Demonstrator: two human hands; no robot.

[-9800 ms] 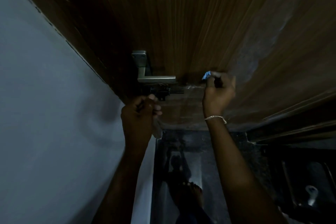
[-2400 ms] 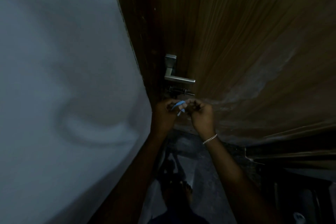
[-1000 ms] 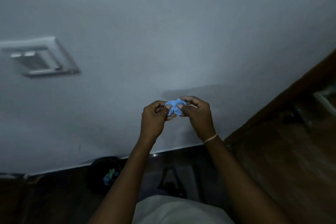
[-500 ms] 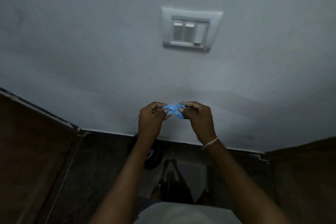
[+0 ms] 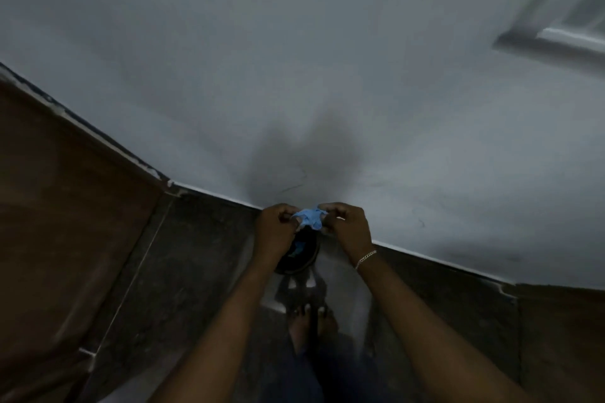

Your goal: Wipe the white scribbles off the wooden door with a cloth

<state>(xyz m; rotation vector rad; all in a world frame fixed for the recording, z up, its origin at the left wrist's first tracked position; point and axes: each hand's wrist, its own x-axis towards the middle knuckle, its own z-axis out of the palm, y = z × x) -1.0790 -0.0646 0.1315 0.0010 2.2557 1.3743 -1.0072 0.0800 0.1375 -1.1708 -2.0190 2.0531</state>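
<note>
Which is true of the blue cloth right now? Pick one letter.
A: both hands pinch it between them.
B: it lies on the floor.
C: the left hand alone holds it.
A: the left hand and the right hand each pinch a side of the blue cloth, in front of the grey wall.

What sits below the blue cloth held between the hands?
A dark round container on the floor, with a blue scrap inside; the left hand covers its left part.
</note>
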